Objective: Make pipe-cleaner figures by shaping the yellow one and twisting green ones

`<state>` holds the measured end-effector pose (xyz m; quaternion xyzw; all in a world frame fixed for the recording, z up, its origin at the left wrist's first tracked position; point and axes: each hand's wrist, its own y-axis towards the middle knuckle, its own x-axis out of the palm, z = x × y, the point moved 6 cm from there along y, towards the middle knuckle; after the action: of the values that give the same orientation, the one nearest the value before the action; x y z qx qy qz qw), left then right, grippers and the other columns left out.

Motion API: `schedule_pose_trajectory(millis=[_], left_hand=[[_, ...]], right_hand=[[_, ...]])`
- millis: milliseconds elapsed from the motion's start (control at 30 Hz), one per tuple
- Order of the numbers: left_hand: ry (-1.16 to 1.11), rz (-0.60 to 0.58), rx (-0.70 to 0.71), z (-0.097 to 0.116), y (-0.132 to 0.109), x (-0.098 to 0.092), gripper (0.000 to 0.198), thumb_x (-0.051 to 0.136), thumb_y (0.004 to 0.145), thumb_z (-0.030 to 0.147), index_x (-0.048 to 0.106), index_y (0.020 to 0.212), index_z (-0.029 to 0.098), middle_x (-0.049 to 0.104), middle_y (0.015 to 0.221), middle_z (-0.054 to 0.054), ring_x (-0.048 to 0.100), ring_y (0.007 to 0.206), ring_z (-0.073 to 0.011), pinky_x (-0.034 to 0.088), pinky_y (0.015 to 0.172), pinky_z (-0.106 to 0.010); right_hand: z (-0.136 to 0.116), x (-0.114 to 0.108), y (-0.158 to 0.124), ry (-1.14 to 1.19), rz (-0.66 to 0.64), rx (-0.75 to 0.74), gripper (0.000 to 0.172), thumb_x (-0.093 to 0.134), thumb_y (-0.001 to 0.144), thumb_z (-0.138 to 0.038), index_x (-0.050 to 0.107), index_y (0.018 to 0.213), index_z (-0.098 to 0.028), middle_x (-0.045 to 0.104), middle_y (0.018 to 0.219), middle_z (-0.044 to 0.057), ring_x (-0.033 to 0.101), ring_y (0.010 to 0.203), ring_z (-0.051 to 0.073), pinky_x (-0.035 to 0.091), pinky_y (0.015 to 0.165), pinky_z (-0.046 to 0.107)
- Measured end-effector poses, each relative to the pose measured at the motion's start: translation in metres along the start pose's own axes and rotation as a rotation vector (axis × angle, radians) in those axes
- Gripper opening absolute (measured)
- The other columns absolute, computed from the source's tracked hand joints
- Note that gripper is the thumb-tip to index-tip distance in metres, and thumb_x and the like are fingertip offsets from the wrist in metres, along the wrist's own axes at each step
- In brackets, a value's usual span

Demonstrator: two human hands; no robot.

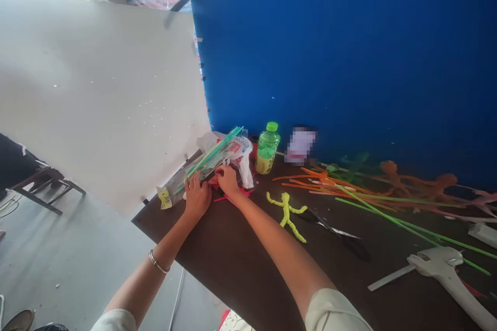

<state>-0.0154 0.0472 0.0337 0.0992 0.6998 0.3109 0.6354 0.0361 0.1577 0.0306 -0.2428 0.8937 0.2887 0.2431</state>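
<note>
Pinching a clear packet [209, 170] of green pipe cleaners [213, 158] between them, the left hand [198, 196] and right hand [228, 181] sit close together. A yellow pipe-cleaner figure [286, 213] lies nearby.

Left hand [197, 196], right hand [228, 181] on packet [219, 163]

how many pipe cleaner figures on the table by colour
yellow pipe cleaner figure: 1
green pipe cleaner figure: 1
orange pipe cleaner figures: 2
pink pipe cleaner figure: 1
total: 5
far ones are blurred, so those counts are best reads
</note>
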Motion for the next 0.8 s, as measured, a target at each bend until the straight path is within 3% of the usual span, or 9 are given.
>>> schedule_pose_trajectory(millis=[133, 233, 333, 400, 567, 667, 800], left_hand=[[-0.122, 0.062, 0.058, 0.014, -0.009, -0.024, 0.016, 0.040, 0.080, 0.016, 0.055, 0.085, 0.013, 0.041, 0.122, -0.019, 0.034, 0.119, -0.0311, 0.026, 0.095, -0.051], [-0.353, -0.017, 0.102, 0.043, -0.014, -0.029, 0.015, 0.036, 0.082, 0.015, 0.051, 0.083, 0.015, 0.051, 0.105, -0.016, 0.046, 0.105, -0.0255, 0.037, 0.087, -0.043], [-0.597, -0.217, 0.145, 0.089, -0.018, -0.018, 0.017, 0.031, 0.086, 0.018, 0.046, 0.080, 0.017, 0.054, 0.079, -0.007, 0.053, 0.078, -0.0182, 0.044, 0.069, -0.032], [-0.696, -0.302, 0.217, 0.125, -0.018, -0.011, 0.015, 0.033, 0.086, 0.020, 0.046, 0.078, 0.018, 0.053, 0.073, -0.004, 0.053, 0.071, -0.0164, 0.044, 0.063, -0.029], [-0.680, -0.273, 0.472, 0.200, -0.018, -0.007, 0.013, 0.035, 0.083, 0.016, 0.048, 0.081, 0.017, 0.056, 0.085, -0.008, 0.054, 0.087, -0.0189, 0.044, 0.074, -0.031], [-0.600, -0.269, 0.575, 0.227, -0.025, -0.002, 0.012, 0.036, 0.082, 0.016, 0.049, 0.083, 0.016, 0.058, 0.084, -0.009, 0.055, 0.089, -0.0211, 0.046, 0.069, -0.031], [-0.556, -0.233, 0.579, 0.241, -0.033, 0.001, 0.013, 0.037, 0.083, 0.019, 0.049, 0.078, 0.017, 0.059, 0.076, -0.010, 0.056, 0.087, -0.0220, 0.046, 0.065, -0.030]], right_hand=[[-0.016, -0.032, -0.035, 0.049, 0.039, -0.061, 0.021, 0.042, 0.073, -0.003, 0.057, 0.071, -0.017, 0.057, 0.079, 0.005, 0.053, 0.078, 0.015, 0.044, 0.073, 0.027], [-0.024, -0.068, -0.084, 0.123, 0.055, -0.174, 0.020, 0.043, 0.077, -0.007, 0.057, 0.072, -0.019, 0.057, 0.078, 0.003, 0.054, 0.078, 0.015, 0.044, 0.072, 0.027], [-0.014, -0.114, -0.136, 0.102, 0.094, -0.149, 0.020, 0.044, 0.077, -0.008, 0.058, 0.072, -0.021, 0.057, 0.077, 0.002, 0.055, 0.074, 0.014, 0.045, 0.068, 0.026], [0.001, -0.145, -0.166, 0.067, 0.106, -0.095, 0.019, 0.046, 0.076, -0.008, 0.058, 0.068, -0.021, 0.058, 0.076, 0.002, 0.056, 0.072, 0.014, 0.045, 0.065, 0.025], [0.049, -0.211, -0.218, -0.146, 0.193, 0.061, 0.019, 0.045, 0.074, -0.009, 0.059, 0.067, -0.021, 0.058, 0.079, 0.003, 0.057, 0.074, 0.015, 0.046, 0.068, 0.028], [0.072, -0.229, -0.235, -0.258, 0.245, 0.124, 0.020, 0.043, 0.077, -0.012, 0.060, 0.071, -0.020, 0.058, 0.083, 0.005, 0.058, 0.078, 0.017, 0.048, 0.070, 0.030], [0.080, -0.234, -0.242, -0.293, 0.245, 0.094, 0.020, 0.043, 0.081, -0.017, 0.062, 0.076, -0.021, 0.058, 0.089, 0.007, 0.059, 0.083, 0.018, 0.049, 0.073, 0.032]])
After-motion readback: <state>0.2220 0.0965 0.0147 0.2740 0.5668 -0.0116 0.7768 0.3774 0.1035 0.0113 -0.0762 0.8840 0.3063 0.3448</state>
